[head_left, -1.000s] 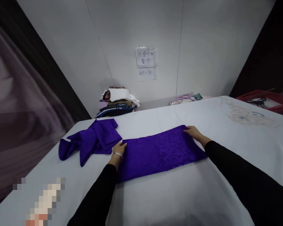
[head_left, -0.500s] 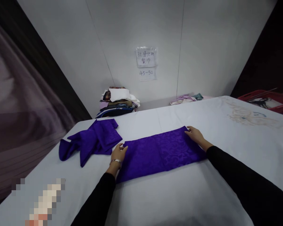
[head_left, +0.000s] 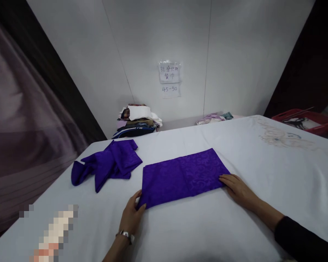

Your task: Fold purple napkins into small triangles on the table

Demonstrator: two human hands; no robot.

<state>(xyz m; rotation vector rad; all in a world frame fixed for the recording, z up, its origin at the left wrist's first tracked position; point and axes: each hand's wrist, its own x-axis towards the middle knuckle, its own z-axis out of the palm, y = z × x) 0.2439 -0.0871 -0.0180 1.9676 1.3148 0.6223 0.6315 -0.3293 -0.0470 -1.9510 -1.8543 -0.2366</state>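
Note:
A purple napkin [head_left: 180,178] with a swirling woven pattern lies folded into a flat rectangle on the white tablecloth. At its near left corner is my left hand [head_left: 131,213], thumb and fingers apart and touching the edges on either side of the corner. My right hand [head_left: 239,189] rests on the near right corner, its fingers stretched out over the cloth and the thumb hidden. To the left lies a second purple cloth [head_left: 112,162], crumpled and apart from both hands.
Folded clothes [head_left: 138,122] are stacked beyond the far edge, against the wall. A handwritten sign [head_left: 169,78] hangs above. Lilac cloths [head_left: 211,118] lie farther right, and a red basket [head_left: 317,127] stands at the far right. A blurred-out patch [head_left: 54,233] covers something at lower left.
Both hands have moved from the napkin's far corners and sides toward me, to its near corners. The napkin remains flat in about the same place. My view has shifted slightly.

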